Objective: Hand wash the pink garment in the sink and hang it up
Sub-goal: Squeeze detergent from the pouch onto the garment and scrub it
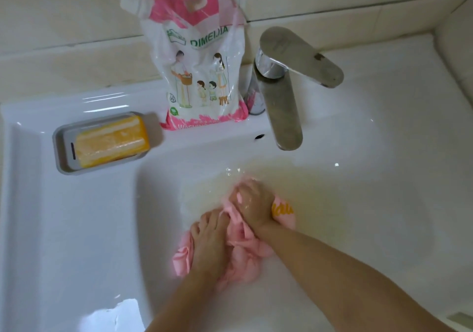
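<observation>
The pink garment lies bunched and wet in the water of the white sink, with yellow lettering showing at its right side. My left hand lies on its left part, fingers curled into the cloth. My right hand grips the upper part of the cloth, knuckles up, just under the water's surface. Both forearms come in from the bottom right.
A steel tap with a flat lever stands at the back of the sink. A pink and white detergent pouch leans on the tiled wall. A yellow soap bar sits in a grey dish on the left ledge.
</observation>
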`<control>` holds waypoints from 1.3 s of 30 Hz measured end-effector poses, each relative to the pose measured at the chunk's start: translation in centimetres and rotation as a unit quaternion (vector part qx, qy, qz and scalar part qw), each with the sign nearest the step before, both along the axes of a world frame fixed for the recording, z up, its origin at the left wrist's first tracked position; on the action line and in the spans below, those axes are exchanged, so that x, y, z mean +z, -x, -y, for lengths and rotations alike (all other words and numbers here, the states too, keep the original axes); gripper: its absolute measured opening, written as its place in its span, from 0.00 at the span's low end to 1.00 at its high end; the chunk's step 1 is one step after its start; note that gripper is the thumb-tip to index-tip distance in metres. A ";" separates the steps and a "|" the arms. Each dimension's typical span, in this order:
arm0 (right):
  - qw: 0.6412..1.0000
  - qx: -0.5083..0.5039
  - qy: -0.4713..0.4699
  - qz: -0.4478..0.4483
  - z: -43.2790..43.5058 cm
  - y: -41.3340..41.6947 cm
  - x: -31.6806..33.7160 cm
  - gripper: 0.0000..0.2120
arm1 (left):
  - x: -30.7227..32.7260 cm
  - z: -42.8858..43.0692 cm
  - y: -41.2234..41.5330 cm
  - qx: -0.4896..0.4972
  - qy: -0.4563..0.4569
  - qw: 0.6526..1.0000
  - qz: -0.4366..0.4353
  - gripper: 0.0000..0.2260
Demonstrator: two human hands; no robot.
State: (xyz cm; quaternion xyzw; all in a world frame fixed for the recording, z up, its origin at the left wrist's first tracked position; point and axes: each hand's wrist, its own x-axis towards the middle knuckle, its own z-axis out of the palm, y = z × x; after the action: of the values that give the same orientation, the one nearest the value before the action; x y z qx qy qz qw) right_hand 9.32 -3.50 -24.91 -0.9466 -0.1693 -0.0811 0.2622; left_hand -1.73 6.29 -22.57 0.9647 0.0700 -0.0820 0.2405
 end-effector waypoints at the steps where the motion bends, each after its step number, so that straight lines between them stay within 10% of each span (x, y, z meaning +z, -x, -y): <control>1: 0.999 -0.027 -0.006 -0.021 -0.4 -0.8 0.1 0.09 | 0.3 0.1 0.1 -0.004 0.009 1.000 -0.003 0.16; 6: 0.966 -0.110 -0.199 -0.124 1.6 -0.3 4.4 0.15 | 0.2 -0.1 0.0 0.003 0.051 0.998 -0.021 0.15; 10: 0.989 0.129 -0.016 -0.077 2.9 4.2 5.3 0.18 | 0.5 1.0 0.3 0.138 0.123 0.977 -0.109 0.21; 13: 0.990 0.121 0.039 -0.064 1.9 4.7 2.0 0.14 | -0.4 1.1 0.3 0.192 0.182 0.958 -0.106 0.28; 19: 0.998 0.037 0.044 -0.032 0.4 -1.5 0.4 0.10 | 0.1 0.4 -0.1 0.001 0.049 0.998 -0.036 0.27; 24: 0.983 -0.075 -0.140 -0.093 3.0 -0.7 3.7 0.15 | 0.0 -0.1 -0.3 0.013 0.058 0.997 -0.043 0.19; 29: 0.960 0.260 0.106 -0.017 8.6 3.7 3.3 0.15 | -0.7 0.3 -0.6 0.031 0.094 0.995 0.016 0.11; 39: 0.974 0.155 0.119 -0.115 5.1 -2.0 1.7 0.15 | -0.3 -0.4 -0.1 -0.068 -0.002 0.998 -0.014 0.33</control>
State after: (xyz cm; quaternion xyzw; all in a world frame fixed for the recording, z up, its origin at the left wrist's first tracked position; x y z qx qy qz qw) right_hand 11.29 -8.63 -23.25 -0.9363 -0.2908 0.0909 0.1747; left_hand -1.61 6.66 -22.89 0.9664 0.0079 -0.1111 0.2317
